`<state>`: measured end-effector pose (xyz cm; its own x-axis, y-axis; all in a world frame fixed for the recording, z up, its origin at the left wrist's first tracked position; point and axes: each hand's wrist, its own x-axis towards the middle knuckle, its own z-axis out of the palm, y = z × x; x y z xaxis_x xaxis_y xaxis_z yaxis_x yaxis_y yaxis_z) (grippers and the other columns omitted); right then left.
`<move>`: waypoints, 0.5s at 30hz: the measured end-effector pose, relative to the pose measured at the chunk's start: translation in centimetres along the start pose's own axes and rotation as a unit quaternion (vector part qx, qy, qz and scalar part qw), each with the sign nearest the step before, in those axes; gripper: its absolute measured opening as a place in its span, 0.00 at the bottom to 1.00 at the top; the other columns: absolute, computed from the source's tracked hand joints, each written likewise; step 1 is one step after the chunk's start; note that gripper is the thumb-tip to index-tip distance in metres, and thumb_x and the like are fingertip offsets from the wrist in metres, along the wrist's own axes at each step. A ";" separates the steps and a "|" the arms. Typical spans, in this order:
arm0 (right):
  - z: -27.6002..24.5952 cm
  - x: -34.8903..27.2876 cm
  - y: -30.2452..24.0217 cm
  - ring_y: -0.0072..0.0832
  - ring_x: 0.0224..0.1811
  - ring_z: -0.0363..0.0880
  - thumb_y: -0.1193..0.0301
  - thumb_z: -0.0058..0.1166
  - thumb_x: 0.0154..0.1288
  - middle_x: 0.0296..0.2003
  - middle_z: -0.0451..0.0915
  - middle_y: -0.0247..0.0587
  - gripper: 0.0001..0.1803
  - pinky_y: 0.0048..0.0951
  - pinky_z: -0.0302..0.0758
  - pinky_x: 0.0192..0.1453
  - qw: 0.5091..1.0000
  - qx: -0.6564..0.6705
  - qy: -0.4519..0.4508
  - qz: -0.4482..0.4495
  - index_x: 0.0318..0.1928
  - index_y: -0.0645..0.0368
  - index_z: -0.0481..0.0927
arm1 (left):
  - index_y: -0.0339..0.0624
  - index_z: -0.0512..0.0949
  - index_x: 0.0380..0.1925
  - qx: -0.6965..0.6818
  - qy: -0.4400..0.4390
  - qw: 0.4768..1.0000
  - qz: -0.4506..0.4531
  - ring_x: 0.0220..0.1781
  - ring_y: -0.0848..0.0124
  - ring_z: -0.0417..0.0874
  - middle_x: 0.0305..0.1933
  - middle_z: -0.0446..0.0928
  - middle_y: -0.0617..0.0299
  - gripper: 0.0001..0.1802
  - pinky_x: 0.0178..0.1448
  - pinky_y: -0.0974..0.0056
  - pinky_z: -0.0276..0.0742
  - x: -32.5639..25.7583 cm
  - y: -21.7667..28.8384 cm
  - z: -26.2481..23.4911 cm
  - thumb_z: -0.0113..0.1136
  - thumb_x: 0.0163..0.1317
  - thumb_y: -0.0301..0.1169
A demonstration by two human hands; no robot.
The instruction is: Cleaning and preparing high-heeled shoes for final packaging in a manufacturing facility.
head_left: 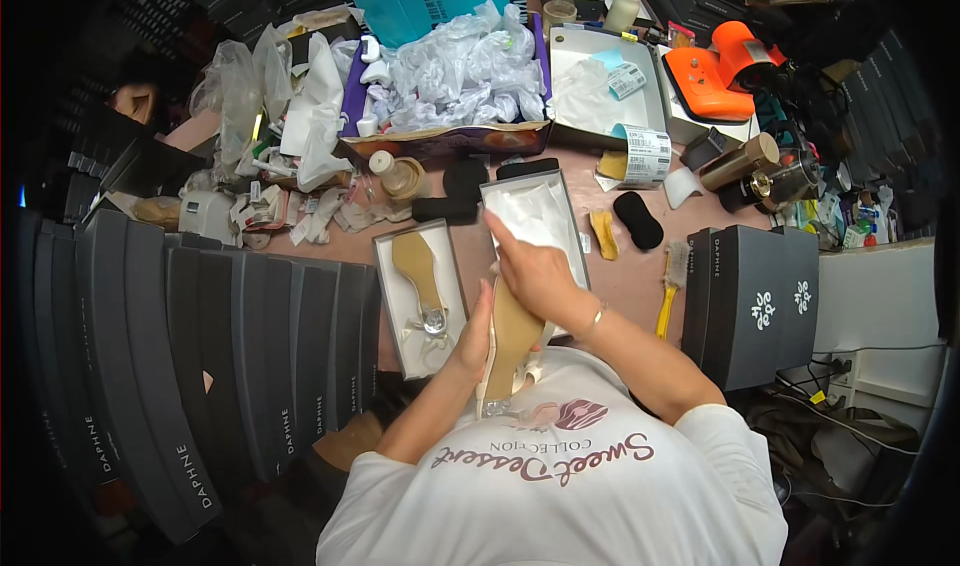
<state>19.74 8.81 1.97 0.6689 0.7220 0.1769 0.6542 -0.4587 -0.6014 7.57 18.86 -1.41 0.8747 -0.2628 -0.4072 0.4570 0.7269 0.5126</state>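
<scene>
A sandal (pixel 517 328) with a tan sole, pale straps and a clear heel is held close to my chest, sole facing up. My left hand (pixel 475 338) grips it along its left side. On the toe end lies my right hand (pixel 540 278), its fingers bent around the front and partly hidden. The matching sandal (pixel 417 269) rests sole up in a shallow grey-and-white box part (pixel 457 318) on the left. Just beyond my hands is another grey-edged box part (pixel 580 243) lined with white tissue paper (pixel 530 211).
Dark shoeboxes (pixel 250 346) line the left side, and more (pixel 755 301) stand at the right. A yellow-handled brush (pixel 668 291), black pad (pixel 638 220) and glass bottle (pixel 402 178) lie around the pink table. Behind are a carton of crumpled plastic (pixel 455 71) and an orange device (pixel 710 81).
</scene>
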 end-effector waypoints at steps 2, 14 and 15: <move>0.1 0.3 -0.3 0.40 0.24 0.81 0.76 0.55 0.53 0.23 0.79 0.44 0.36 0.36 0.77 0.25 0.997 0.001 0.030 -0.067 0.66 0.55 0.63 | 0.44 0.58 0.66 -0.031 0.075 0.996 0.038 0.49 0.61 0.79 0.54 0.74 0.50 0.43 0.52 0.55 0.78 0.3 0.2 0.7 0.26 0.66 0.66; 0.5 -1.6 -2.5 0.40 0.23 0.80 0.75 0.53 0.54 0.23 0.78 0.43 0.33 0.38 0.75 0.24 0.996 0.009 0.003 -0.087 0.64 0.54 0.66 | 0.42 0.63 0.62 -0.085 0.161 0.976 0.121 0.42 0.64 0.81 0.49 0.76 0.51 0.39 0.39 0.60 0.83 -0.1 1.1 2.7 0.25 0.69 0.63; 1.3 -0.9 -1.5 0.40 0.23 0.80 0.75 0.53 0.55 0.23 0.78 0.44 0.32 0.38 0.75 0.24 0.998 0.020 0.003 -0.057 0.64 0.53 0.66 | 0.42 0.60 0.64 -0.077 0.110 0.987 0.092 0.45 0.64 0.81 0.52 0.74 0.50 0.39 0.40 0.60 0.83 -0.4 0.3 0.8 0.25 0.69 0.62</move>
<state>17.70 9.50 1.73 0.5926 0.7655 0.2506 0.7115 -0.3517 -0.6083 7.49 18.71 -0.49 0.8767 0.0149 -0.4808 0.2486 0.8417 0.4793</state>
